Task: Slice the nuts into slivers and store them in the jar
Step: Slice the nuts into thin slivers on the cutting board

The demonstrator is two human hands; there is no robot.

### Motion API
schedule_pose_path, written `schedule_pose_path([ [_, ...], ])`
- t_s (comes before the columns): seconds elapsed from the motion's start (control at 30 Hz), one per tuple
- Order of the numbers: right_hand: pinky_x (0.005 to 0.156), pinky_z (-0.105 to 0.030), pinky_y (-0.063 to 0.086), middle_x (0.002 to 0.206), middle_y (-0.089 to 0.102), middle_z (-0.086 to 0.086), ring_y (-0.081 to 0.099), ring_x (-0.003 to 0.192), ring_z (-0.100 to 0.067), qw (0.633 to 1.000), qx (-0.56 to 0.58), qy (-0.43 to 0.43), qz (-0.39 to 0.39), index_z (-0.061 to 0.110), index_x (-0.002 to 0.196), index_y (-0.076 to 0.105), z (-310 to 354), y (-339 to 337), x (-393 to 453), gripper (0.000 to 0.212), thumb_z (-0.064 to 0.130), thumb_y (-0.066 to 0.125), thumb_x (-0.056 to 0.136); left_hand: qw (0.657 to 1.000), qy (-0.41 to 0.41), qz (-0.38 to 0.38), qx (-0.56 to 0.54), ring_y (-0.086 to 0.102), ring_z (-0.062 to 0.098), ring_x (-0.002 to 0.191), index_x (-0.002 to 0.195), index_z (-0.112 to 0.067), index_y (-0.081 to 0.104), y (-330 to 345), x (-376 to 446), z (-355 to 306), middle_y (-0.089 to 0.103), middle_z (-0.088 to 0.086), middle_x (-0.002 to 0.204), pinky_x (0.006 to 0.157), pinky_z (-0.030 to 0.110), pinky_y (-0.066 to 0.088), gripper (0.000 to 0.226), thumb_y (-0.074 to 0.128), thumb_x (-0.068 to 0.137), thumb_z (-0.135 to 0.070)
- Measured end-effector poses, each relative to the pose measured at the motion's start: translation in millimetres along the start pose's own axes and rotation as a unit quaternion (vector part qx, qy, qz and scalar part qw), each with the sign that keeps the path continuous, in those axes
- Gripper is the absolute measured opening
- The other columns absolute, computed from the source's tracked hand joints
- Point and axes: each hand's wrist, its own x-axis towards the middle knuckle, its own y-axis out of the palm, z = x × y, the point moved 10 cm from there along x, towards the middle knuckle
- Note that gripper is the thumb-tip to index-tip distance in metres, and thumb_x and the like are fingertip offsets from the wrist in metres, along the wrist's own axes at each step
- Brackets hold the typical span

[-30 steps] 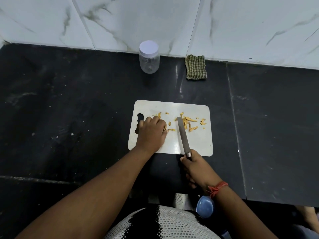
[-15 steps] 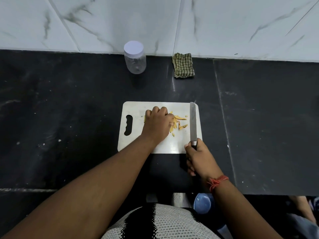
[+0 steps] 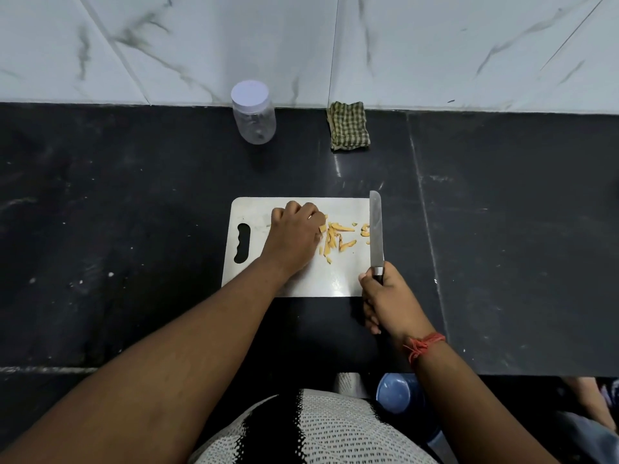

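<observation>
Nut slivers (image 3: 338,237) lie scattered on the right half of the white cutting board (image 3: 294,283), thin yellow-orange strips, most with their long axes running roughly front to back, a few lying crosswise toward the knife. Nearest me, the right hand (image 3: 388,298) is wrapped around the dark handle of the knife (image 3: 375,236) at the board's near right corner, a red thread tied at the wrist. The blade runs straight away from the person along the board's right edge, tip at the far corner, just right of the slivers. The left hand (image 3: 294,236) rests on the middle of the board with fingers curled under, knuckles up, at the left edge of the pile; whether it holds a nut I cannot tell. The board sits on a black countertop (image 3: 134,212). Farther back, against the marble wall, a clear jar (image 3: 254,117) stands upright with its white lid on, and a folded checked cloth (image 3: 349,125) lies to its right, well apart from the board.
</observation>
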Motion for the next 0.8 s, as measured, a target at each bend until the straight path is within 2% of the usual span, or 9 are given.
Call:
schedule_pose_path([
  [0.1, 0.037, -0.025, 0.032, 0.059, 0.037, -0.006, 0.03, 0.038, -0.018, 1.0, -0.002, -0.003, 0.002, 0.011, 0.097, 0.04, 2, 0, 1, 0.012, 0.021, 0.044, 0.101, 1.0, 0.02, 0.003, 0.018, 0.052, 0.025, 0.107, 0.119, -0.026, 0.068, 0, 6, -3, 0.064, -0.005, 0.118, 0.088, 0.043, 0.037, 0.03, 0.066, 0.091, -0.019],
  [0.2, 0.037, -0.026, 0.032, 0.06, 0.037, -0.007, 0.031, 0.038, -0.019, 1.0, -0.005, -0.003, 0.005, 0.009, 0.098, 0.039, 1, 1, 0, 0.013, 0.021, 0.045, 0.101, 0.998, 0.035, 0.024, 0.049, 0.05, 0.024, 0.102, 0.107, -0.025, 0.073, 3, 12, -6, 0.064, -0.005, 0.108, 0.084, 0.041, 0.034, 0.025, 0.061, 0.09, -0.011],
  [0.37, 0.038, -0.027, 0.032, 0.061, 0.039, -0.008, 0.032, 0.038, -0.019, 1.0, -0.012, -0.004, 0.004, 0.011, 0.098, 0.04, -1, -1, -1, 0.013, 0.022, 0.045, 0.101, 0.991, 0.086, 0.018, 0.097, 0.054, 0.025, 0.095, 0.095, -0.02, 0.072, 4, 15, -16, 0.064, -0.001, 0.101, 0.082, 0.043, 0.04, 0.018, 0.061, 0.087, -0.008],
  [0.47, 0.037, -0.027, 0.032, 0.064, 0.04, -0.01, 0.032, 0.039, -0.02, 1.0, -0.013, -0.004, 0.003, 0.013, 0.097, 0.04, -1, -4, -1, 0.011, 0.022, 0.044, 0.101, 0.988, 0.11, 0.01, 0.106, 0.054, 0.025, 0.095, 0.1, -0.02, 0.069, 6, 15, -19, 0.063, -0.001, 0.105, 0.081, 0.042, 0.039, 0.022, 0.06, 0.083, -0.007],
  [0.6, 0.038, -0.028, 0.033, 0.064, 0.041, -0.01, 0.033, 0.039, -0.02, 1.0, -0.024, 0.003, 0.002, 0.015, 0.096, 0.042, -4, -5, 1, 0.01, 0.024, 0.044, 0.101, 0.989, 0.105, 0.042, 0.092, 0.053, 0.025, 0.101, 0.107, -0.02, 0.068, 12, 17, -17, 0.06, 0.0, 0.113, 0.085, 0.043, 0.038, 0.026, 0.059, 0.083, -0.014],
  [0.8, 0.039, -0.029, 0.035, 0.055, 0.041, -0.007, 0.035, 0.038, -0.019, 0.999, -0.047, 0.018, 0.008, 0.014, 0.107, 0.043, -12, 2, -1, 0.012, 0.025, 0.045, 0.101, 0.987, 0.115, 0.031, 0.106, 0.055, 0.026, 0.098, 0.105, -0.017, 0.068, 10, 16, -17, 0.064, 0.002, 0.107, 0.085, 0.043, 0.04, 0.023, 0.053, 0.089, -0.01],
])
